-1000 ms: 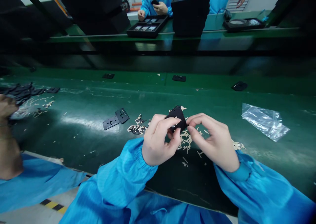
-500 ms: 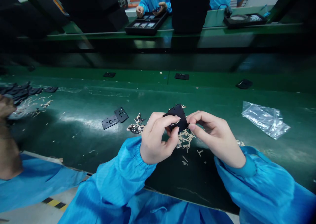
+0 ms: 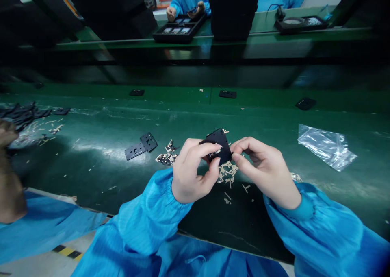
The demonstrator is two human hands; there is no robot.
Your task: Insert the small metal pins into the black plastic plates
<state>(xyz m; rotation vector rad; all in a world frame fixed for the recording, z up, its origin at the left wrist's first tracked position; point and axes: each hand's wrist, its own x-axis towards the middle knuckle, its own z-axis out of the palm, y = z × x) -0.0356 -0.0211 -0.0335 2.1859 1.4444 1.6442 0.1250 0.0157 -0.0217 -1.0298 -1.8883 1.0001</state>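
Note:
A small flat black plastic part point(image 3: 218, 142) is held up over the green conveyor belt point(image 3: 195, 122). My left hand point(image 3: 191, 173) grips its lower left side between thumb and fingers. My right hand point(image 3: 265, 171) pinches its right edge with fingertips. Beneath the hands lies a scatter of small pale trimmed scraps point(image 3: 227, 173). A flat black perforated plate point(image 3: 141, 145) rests on the belt to the left of my left hand.
A crumpled clear plastic bag point(image 3: 326, 146) lies at the right. Black parts point(image 3: 227, 94) sit further up the belt. A co-worker's arm point(image 3: 10, 187) and a pile of black parts point(image 3: 21, 114) are at the left. Across the line, another person handles a black tray point(image 3: 178, 29).
Both hands have stayed together on the black part, shifting it slightly; the view tilted a little. The person across the line lowered their hands to the tray.

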